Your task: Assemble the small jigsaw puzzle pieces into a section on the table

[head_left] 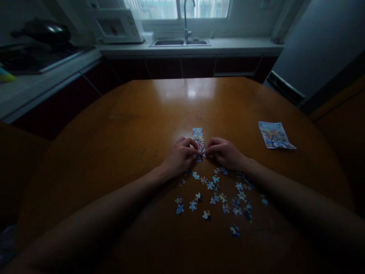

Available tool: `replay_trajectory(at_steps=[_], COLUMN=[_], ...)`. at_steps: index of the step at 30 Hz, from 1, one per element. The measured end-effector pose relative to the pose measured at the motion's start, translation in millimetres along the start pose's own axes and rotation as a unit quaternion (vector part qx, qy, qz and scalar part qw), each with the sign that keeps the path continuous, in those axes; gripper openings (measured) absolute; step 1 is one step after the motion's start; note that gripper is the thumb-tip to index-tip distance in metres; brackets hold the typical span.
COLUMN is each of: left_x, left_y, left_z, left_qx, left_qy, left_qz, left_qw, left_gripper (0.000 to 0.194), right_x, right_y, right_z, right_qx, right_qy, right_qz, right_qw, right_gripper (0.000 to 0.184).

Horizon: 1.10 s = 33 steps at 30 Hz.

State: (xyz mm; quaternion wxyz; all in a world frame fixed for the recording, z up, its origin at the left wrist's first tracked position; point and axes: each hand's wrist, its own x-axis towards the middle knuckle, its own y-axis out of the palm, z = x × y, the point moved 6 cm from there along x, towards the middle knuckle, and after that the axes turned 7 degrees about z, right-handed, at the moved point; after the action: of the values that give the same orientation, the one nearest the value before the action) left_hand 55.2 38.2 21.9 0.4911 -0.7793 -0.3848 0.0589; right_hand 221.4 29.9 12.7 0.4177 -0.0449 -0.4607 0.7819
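A narrow strip of joined puzzle pieces [197, 136] lies on the round wooden table [142, 125], running away from me. My left hand [180, 156] rests with curled fingers, pinching at the strip's near end. My right hand [225, 153] mirrors it from the right, fingers curled, fingertips meeting the same near end. What exactly sits between the fingertips is too small to tell. Several loose puzzle pieces [216, 196] are scattered on the table just in front of my wrists.
A colourful printed picture sheet [275, 135] lies on the table to the right. Beyond the table runs a kitchen counter with a sink and tap [184, 38], a white microwave [118, 26] and a dark pan [45, 32] on the left.
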Motion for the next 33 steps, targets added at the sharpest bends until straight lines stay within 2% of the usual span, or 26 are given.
replay_trajectory(at_steps=[16, 29, 33], left_x=[-0.9, -1.5, -1.4], left_y=[0.4, 0.0, 0.5], left_z=[0.4, -8.5, -7.3], left_qx=[0.01, 0.055, 0.039], left_qy=[0.014, 0.047, 0.046], left_qz=[-0.018, -0.002, 0.003], left_qw=[1.0, 0.997, 0.998], left_gripper=[0.035, 0.034, 0.033], right_x=[0.9, 2.4, 2.0], right_y=[0.4, -0.6, 0.4], right_z=[-4.3, -5.4, -7.0], right_qx=[0.015, 0.043, 0.045], right_qy=[0.012, 0.018, 0.017], right_qz=[0.0, -0.005, -0.002], right_qw=[1.0, 0.999, 0.999], right_gripper=[0.03, 0.032, 0.033])
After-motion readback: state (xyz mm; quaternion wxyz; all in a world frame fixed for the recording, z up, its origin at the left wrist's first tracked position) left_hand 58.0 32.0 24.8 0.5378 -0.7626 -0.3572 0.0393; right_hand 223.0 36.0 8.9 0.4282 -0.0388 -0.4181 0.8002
